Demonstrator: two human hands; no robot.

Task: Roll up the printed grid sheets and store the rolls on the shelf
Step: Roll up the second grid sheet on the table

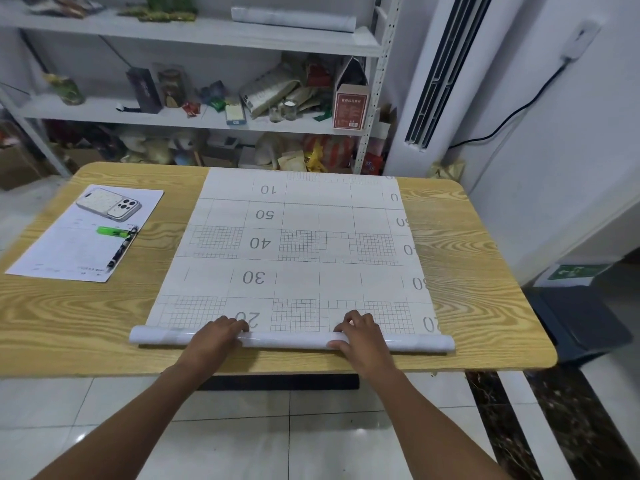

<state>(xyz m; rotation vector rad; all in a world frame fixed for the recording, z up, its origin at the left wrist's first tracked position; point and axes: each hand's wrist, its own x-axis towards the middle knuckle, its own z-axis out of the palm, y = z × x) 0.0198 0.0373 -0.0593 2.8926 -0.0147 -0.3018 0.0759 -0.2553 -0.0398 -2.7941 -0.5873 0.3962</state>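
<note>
A printed grid sheet (pixel 298 237) with numbers 10 to 50 lies flat on the wooden table (pixel 485 258), reaching its far edge. The sheet's near end is wound into a thin roll (pixel 287 340) across the table's front. My left hand (pixel 216 336) grips the roll left of centre, fingers curled over its top. My right hand (pixel 360 336) grips it right of centre the same way. A finished white roll (pixel 294 18) lies on the top board of the shelf (pixel 207 32) behind the table.
On the table's left lie a paper form (pixel 62 251), a phone (pixel 109 204), a green lighter (pixel 111 232) and a pen (pixel 121 249). The shelf's lower boards hold jars, boxes and bags. A tall air conditioner (pixel 436 71) stands at the right, and tiled floor lies below.
</note>
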